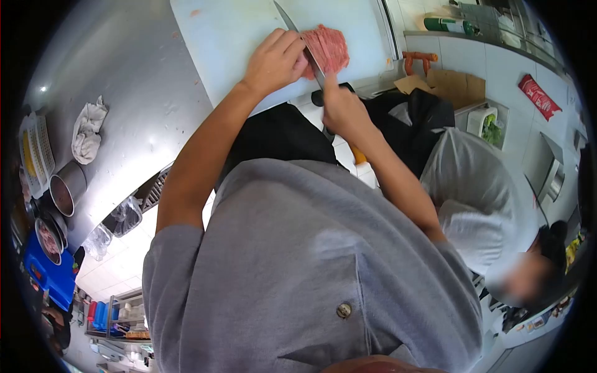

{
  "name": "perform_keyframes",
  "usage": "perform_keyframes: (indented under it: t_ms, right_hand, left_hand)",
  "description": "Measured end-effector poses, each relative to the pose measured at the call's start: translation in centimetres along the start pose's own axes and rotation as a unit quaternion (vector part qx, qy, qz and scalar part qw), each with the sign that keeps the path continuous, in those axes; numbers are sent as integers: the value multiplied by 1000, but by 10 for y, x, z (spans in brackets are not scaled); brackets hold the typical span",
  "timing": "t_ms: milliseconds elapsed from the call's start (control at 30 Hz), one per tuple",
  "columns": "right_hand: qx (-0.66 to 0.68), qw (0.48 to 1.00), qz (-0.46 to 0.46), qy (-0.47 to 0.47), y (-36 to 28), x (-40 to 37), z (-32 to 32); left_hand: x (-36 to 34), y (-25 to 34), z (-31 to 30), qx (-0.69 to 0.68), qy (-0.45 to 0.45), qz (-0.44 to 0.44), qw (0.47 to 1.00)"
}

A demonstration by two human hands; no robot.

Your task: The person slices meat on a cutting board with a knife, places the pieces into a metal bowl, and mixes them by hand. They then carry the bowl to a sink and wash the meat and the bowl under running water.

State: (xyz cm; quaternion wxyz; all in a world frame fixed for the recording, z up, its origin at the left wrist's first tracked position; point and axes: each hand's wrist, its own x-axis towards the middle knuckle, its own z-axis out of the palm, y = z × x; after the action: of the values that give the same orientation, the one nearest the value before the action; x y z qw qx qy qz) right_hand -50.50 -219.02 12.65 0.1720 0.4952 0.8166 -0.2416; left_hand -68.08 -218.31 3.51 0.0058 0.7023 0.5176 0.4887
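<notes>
You had a steel counter (pixel 143 93) running from the near left to the far middle. A white cutting board (pixel 236 43) lay flat on its far part. Well left of the board sat a crumpled pale cloth (pixel 87 130); nearer you stood a round metal pot (pixel 65 189), a basket (pixel 34 155) just left of it

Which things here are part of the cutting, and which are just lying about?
In use: meat, knife, board, left hand on the meat, right hand on the knife.
Lying about: rag, pots, bottle, red packet, cardboard.
</notes>
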Motion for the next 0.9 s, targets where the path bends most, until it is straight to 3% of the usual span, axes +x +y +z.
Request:
perform_keyframes:
  t_ms: [33, 300, 700, 900]
  right_hand:
    - [5, 999, -31, 36, -2, 11, 7]
    - [38, 996, -28, 73, -7, 20, 8]
    - [-47, 999, 1, -17, -19, -36, -37]
    - [-21, 1000, -1, -3, -14, -7, -4]
  left_hand:
    - [-2, 2, 0, -4, -5, 2, 1000]
    - [-4, -1, -28, -37, -15, 2, 999]
    - [4, 3, -34, 1, -137, 8, 991]
    - [3, 4, -30, 6, -129, -10, 992]
